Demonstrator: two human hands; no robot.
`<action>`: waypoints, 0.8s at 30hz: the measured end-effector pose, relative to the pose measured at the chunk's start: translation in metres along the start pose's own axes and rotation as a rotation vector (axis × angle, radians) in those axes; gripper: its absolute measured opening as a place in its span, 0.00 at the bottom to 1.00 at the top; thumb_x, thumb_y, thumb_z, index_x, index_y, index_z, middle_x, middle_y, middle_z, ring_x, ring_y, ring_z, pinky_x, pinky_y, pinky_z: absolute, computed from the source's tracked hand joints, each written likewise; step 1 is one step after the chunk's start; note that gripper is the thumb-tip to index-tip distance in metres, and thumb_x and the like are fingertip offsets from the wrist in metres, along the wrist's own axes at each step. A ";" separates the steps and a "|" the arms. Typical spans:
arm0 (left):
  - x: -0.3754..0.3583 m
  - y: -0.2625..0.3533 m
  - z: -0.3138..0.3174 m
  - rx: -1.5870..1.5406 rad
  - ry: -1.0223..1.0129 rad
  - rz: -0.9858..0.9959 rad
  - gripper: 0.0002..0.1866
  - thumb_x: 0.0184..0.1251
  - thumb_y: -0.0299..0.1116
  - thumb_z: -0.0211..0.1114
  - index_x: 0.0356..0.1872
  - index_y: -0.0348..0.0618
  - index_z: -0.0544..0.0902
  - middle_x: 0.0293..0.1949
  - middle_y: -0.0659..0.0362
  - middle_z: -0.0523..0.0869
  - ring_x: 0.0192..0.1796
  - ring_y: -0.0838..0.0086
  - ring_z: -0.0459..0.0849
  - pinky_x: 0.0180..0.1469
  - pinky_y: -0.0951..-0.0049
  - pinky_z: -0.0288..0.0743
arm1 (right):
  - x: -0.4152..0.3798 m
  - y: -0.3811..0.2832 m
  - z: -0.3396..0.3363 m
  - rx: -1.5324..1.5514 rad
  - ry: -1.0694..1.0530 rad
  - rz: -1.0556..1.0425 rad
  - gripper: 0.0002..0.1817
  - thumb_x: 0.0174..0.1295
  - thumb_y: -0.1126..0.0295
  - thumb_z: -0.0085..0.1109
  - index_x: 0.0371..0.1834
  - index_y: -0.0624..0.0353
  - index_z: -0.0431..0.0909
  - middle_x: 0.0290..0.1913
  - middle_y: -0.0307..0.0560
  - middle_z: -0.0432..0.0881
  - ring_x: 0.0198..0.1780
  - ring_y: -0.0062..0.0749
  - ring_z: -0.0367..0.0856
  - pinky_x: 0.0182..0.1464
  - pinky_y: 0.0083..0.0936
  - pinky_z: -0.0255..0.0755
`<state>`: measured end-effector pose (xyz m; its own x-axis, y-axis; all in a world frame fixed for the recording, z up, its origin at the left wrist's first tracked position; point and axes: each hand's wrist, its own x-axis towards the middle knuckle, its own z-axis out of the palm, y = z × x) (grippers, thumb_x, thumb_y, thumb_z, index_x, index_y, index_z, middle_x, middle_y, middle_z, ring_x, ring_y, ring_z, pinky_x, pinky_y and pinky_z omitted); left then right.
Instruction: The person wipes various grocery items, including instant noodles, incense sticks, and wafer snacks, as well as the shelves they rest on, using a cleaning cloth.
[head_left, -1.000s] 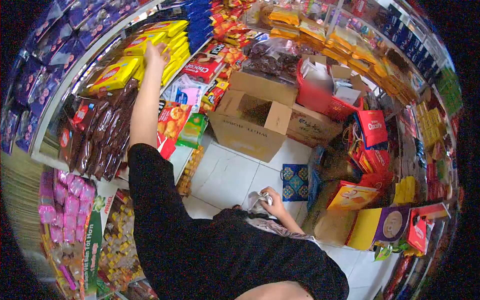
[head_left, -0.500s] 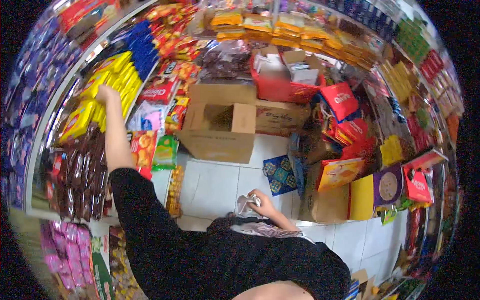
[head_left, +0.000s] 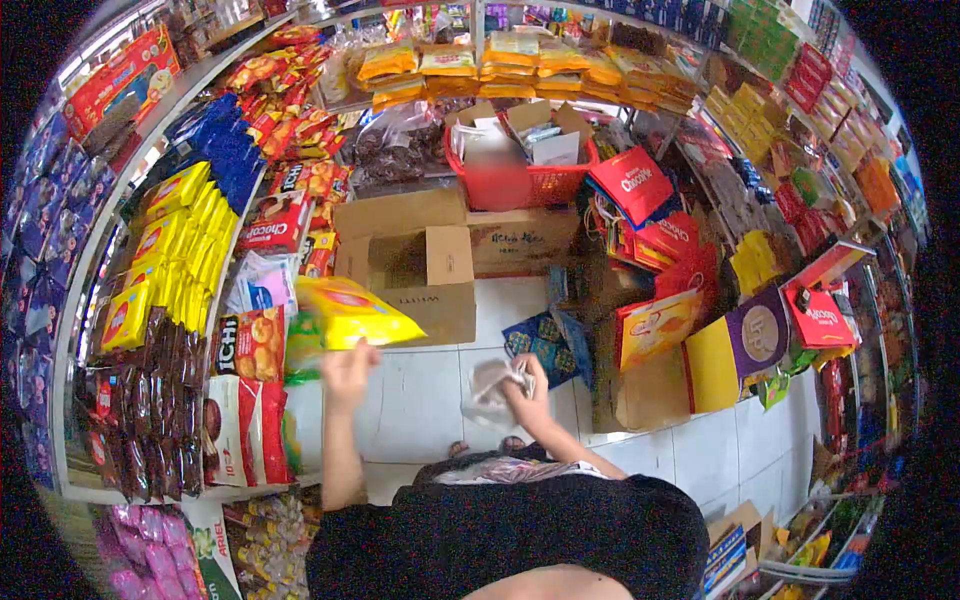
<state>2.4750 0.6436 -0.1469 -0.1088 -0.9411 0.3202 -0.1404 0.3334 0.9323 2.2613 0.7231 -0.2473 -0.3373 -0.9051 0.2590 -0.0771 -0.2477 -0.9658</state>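
Observation:
My left hand (head_left: 350, 372) pinches the lower edge of a yellow packet (head_left: 358, 312), held up over the floor in front of the open cardboard box. My right hand (head_left: 528, 388) grips a crumpled pale cloth (head_left: 495, 388), low over the white tiles near my body. More yellow packets (head_left: 180, 245) lie in overlapping rows on the left shelf, above dark brown packets (head_left: 150, 410). The open cardboard box (head_left: 437, 312) stands on the floor beyond both hands.
A red basket (head_left: 525, 187) holding papers and boxes stands behind the cardboard box. A blue patterned bag (head_left: 545, 340) lies on the floor. Red gift bags (head_left: 665, 240) and a purple and yellow carton (head_left: 715, 365) are at the right. Orange packets (head_left: 530, 65) line the back shelf.
My left hand has moved from the left shelf toward the middle with a yellow packet in it. My right hand has lifted the cloth slightly. The view has shifted.

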 end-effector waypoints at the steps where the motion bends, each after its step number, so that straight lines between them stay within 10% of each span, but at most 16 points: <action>1: -0.004 -0.017 0.008 0.078 -0.141 -0.144 0.15 0.56 0.33 0.50 0.12 0.40 0.73 0.10 0.65 0.70 0.13 0.84 0.67 0.17 0.83 0.61 | 0.008 -0.013 -0.001 0.000 -0.019 0.009 0.11 0.38 0.79 0.49 0.28 0.60 0.63 0.23 0.38 0.63 0.28 0.16 0.61 0.30 0.14 0.59; 5: -0.044 -0.052 0.049 -0.367 -0.457 -0.440 0.15 0.56 0.33 0.49 0.13 0.39 0.72 0.12 0.62 0.73 0.13 0.83 0.69 0.18 0.84 0.61 | 0.028 -0.035 0.012 -0.239 -0.206 -0.410 0.11 0.36 0.78 0.51 0.25 0.62 0.62 0.25 0.44 0.64 0.26 0.28 0.63 0.31 0.19 0.60; 7: -0.047 -0.053 0.046 -0.418 -0.487 -0.407 0.15 0.56 0.32 0.48 0.13 0.38 0.72 0.12 0.61 0.74 0.15 0.83 0.70 0.19 0.84 0.62 | 0.029 -0.045 0.017 -0.195 -0.232 -0.350 0.13 0.35 0.76 0.52 0.27 0.63 0.63 0.26 0.48 0.65 0.29 0.36 0.66 0.34 0.23 0.61; 11: -0.047 -0.036 0.041 -0.179 -0.726 -0.259 0.14 0.56 0.29 0.47 0.15 0.35 0.72 0.14 0.58 0.75 0.19 0.79 0.73 0.24 0.82 0.65 | 0.065 -0.061 0.027 -0.323 -0.928 -0.104 0.17 0.40 0.67 0.53 0.33 0.65 0.64 0.32 0.53 0.67 0.37 0.44 0.68 0.39 0.29 0.62; 19: -0.034 -0.035 0.014 -0.116 -0.435 -0.242 0.13 0.55 0.27 0.46 0.14 0.34 0.74 0.15 0.57 0.77 0.21 0.77 0.75 0.28 0.78 0.68 | 0.039 -0.058 0.050 -0.320 -0.700 -0.399 0.15 0.37 0.71 0.53 0.31 0.61 0.66 0.32 0.51 0.66 0.37 0.45 0.64 0.40 0.31 0.58; 24: -0.029 -0.016 0.023 -0.177 -0.765 -0.235 0.16 0.56 0.28 0.46 0.10 0.35 0.72 0.13 0.57 0.76 0.21 0.76 0.76 0.27 0.78 0.69 | 0.046 -0.051 0.051 -0.243 -0.569 -0.348 0.15 0.34 0.78 0.52 0.31 0.62 0.66 0.30 0.50 0.64 0.36 0.43 0.64 0.38 0.28 0.59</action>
<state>2.4575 0.6667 -0.1754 -0.7459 -0.6654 -0.0302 -0.0924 0.0585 0.9940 2.2975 0.6762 -0.1849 0.2824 -0.8441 0.4557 -0.3207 -0.5308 -0.7845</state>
